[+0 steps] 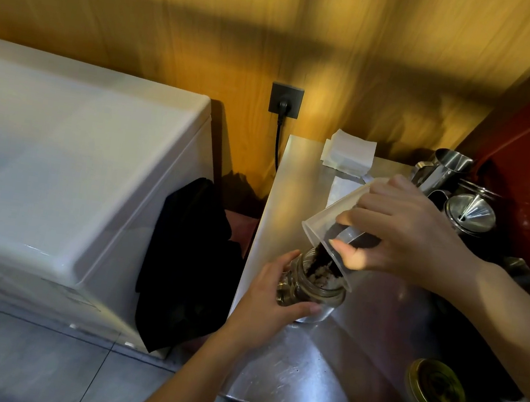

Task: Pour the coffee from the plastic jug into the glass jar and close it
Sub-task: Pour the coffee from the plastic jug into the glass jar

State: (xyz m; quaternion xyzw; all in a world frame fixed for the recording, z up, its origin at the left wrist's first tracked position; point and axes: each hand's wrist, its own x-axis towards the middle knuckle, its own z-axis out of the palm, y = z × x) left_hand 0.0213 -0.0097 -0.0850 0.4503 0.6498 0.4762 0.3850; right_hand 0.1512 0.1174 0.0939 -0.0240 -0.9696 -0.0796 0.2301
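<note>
Head view. We note the right hand (403, 227) reaching in from the lower right, wrist raised, fingers wrapped around the handle side of the plastic jug (339, 218). The jug is tipped steeply: its long axis runs from upper right down to lower left, mouth pointing down-left. Dark coffee (320, 259) slides along the lower wall and drops from the rim into the glass jar (312, 292) directly beneath the right hand.

The left hand (273, 290) comes from below, thumb and fingers curled around the jar's left side. The jar stands on the steel counter (300, 376), apparently leaning slightly; the motion blur leaves this uncertain. A gold lid (436, 388) lies flat on the counter, below the right forearm, apart from the jar.
</note>
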